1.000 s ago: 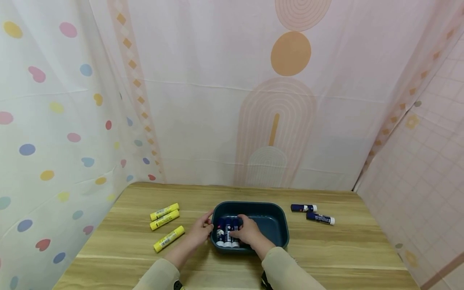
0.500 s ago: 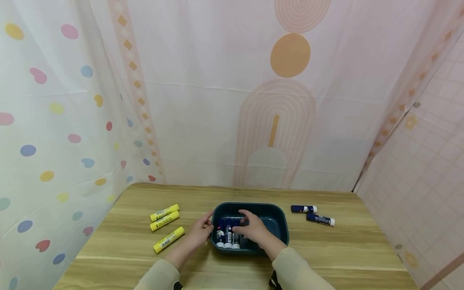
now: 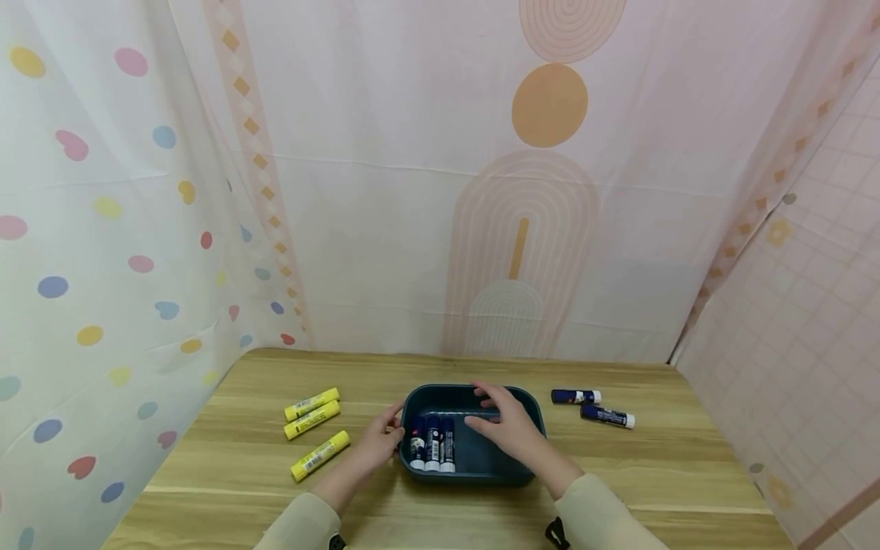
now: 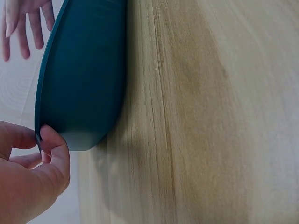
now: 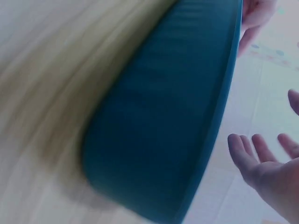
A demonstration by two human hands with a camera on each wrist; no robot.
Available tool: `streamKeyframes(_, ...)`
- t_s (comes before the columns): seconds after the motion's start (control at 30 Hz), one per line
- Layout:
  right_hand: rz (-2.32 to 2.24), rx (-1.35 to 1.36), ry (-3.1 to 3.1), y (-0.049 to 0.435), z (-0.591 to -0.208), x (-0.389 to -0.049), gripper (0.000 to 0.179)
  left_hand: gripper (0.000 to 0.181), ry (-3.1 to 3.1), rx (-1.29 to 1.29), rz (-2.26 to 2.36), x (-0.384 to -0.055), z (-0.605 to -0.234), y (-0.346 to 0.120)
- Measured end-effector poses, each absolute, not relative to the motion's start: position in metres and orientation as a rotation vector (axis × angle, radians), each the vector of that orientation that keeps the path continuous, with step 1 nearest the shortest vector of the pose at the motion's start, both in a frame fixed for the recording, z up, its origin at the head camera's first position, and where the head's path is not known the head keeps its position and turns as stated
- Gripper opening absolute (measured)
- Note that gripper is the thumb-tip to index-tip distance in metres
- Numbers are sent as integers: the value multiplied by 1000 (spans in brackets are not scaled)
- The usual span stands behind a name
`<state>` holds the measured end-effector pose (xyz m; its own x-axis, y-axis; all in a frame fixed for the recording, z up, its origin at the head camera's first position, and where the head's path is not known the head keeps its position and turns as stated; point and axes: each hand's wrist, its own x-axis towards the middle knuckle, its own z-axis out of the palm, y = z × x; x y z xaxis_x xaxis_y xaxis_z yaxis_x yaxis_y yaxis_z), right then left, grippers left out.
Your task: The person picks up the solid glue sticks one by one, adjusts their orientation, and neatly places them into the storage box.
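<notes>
A dark teal rectangular bin (image 3: 481, 475) stands on the wooden table. Three navy glue sticks with white caps, one of them a middle glue stick (image 3: 432, 443), lie side by side along its left end. My left hand (image 3: 380, 441) pinches the bin's left rim between thumb and fingers, plainly seen in the left wrist view, where the bin wall (image 4: 84, 70) rises beside it. My right hand (image 3: 512, 425) hovers over the right part of the bin, fingers spread with nothing between them. In the right wrist view that hand (image 5: 271, 177) appears beyond the bin's rim.
To the left lie three yellow glue sticks, the nearest yellow glue stick (image 3: 320, 456) apart from the other two. Right of the bin are two more navy glue sticks, a farther one (image 3: 575, 396) and a nearer one (image 3: 608, 416). A patterned curtain (image 3: 385, 252) hangs behind the table.
My right hand has let go of the rightmost navy glue stick in the bin and moved right, its fingers opening out. The left hand has stayed at the rim.
</notes>
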<state>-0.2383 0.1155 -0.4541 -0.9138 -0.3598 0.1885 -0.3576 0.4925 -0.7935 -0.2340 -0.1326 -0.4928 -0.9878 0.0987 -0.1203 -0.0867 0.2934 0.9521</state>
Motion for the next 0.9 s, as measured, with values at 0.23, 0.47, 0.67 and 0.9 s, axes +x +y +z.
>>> streamKeyframes(0.23, -1162, -878, 2911, 144, -450, -235, 60, 51, 2397, 5, 1778, -233, -492, -133)
streamKeyframes(0.47, -724, -1034, 3174, 177, -450, -233, 63, 51, 2397, 7, 1780, -233, -493, -132)
streamKeyframes(0.67, -425, -1025, 3356, 206, -457, -236, 62, 51, 2384, -7, 1771, -233, -492, -134)
streamKeyframes(0.9, -421, -990, 3363, 239, -471, -244, 66, 51, 2376, -8, 1786, -233, -492, -135)
